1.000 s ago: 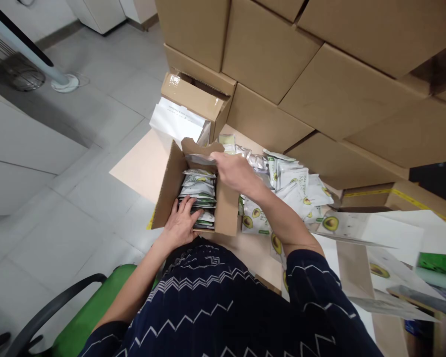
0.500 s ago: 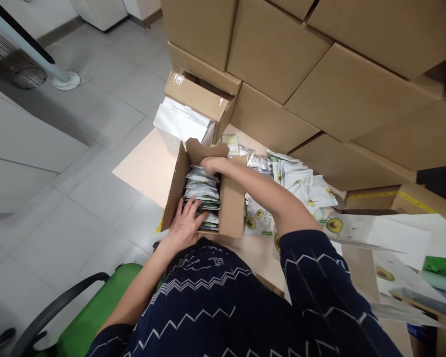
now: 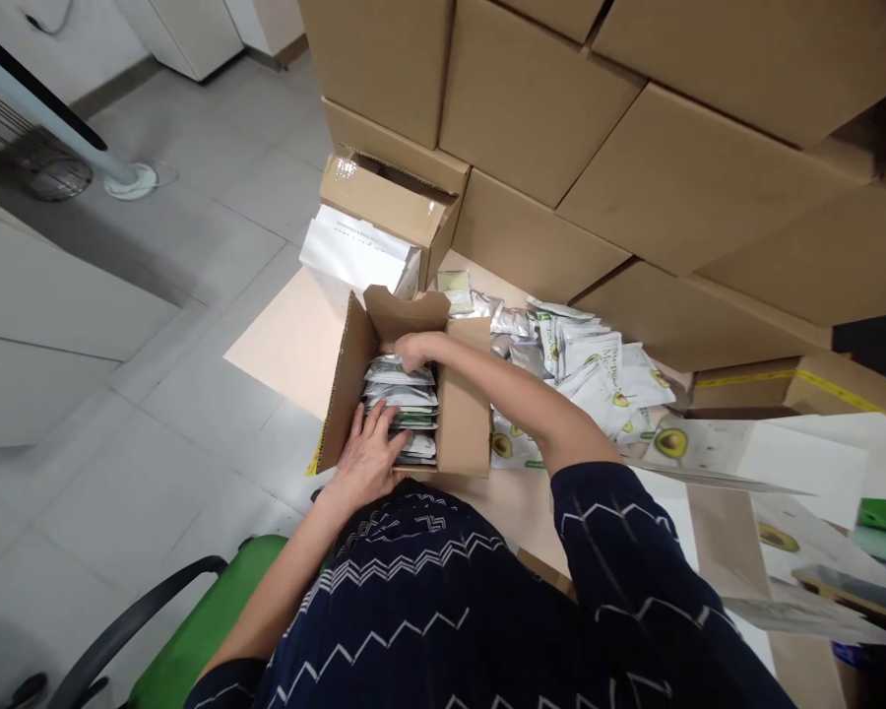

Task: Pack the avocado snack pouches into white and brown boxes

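Observation:
An open cardboard box [image 3: 464, 423] stands at the table's near edge, close to my body, with its flaps raised. Inside it, a row of flat white and green sachets [image 3: 400, 396] is packed face to face. My left hand [image 3: 369, 458] lies over the box's near left side, its fingers spread across the sachets' top edges. At the far end of the row my right hand [image 3: 415, 350] reaches into the box with curled fingers. It touches the far sachets, but its fingertips are partly hidden, so what they grip cannot be made out.
Loose sachets printed with avocados [image 3: 598, 369] lie heaped to the right. Behind the box stand a white carton [image 3: 354, 251] and an opened brown box [image 3: 380, 197]. Large stacked cartons [image 3: 532, 108] wall off the back. A green chair [image 3: 211, 620] is at lower left.
My right hand has shifted slightly left and lower into the far end of the box. My left hand stays on the sachets. The whole view has tilted a little.

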`<state>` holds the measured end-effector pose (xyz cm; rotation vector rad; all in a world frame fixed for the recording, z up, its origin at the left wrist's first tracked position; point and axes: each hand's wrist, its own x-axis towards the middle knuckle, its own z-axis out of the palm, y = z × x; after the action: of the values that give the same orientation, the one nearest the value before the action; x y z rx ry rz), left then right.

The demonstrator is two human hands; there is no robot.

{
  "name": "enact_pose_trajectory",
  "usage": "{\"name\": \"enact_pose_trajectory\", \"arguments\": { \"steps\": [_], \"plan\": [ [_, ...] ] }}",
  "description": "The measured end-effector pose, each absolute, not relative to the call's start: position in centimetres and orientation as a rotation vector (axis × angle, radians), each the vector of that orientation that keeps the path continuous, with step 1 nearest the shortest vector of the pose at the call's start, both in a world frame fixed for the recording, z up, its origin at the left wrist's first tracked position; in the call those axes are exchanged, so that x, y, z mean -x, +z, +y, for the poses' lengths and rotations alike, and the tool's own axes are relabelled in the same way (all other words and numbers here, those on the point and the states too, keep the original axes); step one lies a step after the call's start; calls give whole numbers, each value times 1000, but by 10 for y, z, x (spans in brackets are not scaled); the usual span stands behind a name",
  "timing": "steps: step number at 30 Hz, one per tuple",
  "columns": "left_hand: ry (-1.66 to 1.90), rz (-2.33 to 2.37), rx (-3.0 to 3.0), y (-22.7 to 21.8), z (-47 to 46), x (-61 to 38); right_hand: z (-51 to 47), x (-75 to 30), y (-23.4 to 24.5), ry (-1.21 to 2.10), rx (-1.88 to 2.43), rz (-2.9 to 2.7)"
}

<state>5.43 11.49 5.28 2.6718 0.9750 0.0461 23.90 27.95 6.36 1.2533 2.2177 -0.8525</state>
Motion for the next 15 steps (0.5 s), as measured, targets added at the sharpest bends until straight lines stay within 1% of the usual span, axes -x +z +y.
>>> {"name": "enact_pose_trajectory", "arguments": {
  "steps": [3,5,7,8,9,11,12,13,15],
  "plan": [
    [20,969,-2685,53,115,-54,261,-245,86,-841,-1248,2267],
    [11,973,-2685,53,115,-54,252,-267,108,-1003,-1325,2448],
    [8,976,-2685,54,115,-54,251,-301,127,-1168,-1550,2629],
    [8,976,-2686,54,115,-54,254,-321,132,-1187,-1749,2684],
    [8,973,-2686,54,115,-55,259,-342,132,-1123,-2003,2698],
    [12,969,-2687,53,115,-55,274,-379,121,-806,-2511,2584],
    [16,970,-2686,53,116,-55,282,-393,109,-644,-2684,2473],
    [18,973,-2684,53,116,-55,290,-404,94,-534,-2774,2359],
    [18,977,-2680,53,116,-55,305,-414,59,-482,-2713,2196]
  ]
}}
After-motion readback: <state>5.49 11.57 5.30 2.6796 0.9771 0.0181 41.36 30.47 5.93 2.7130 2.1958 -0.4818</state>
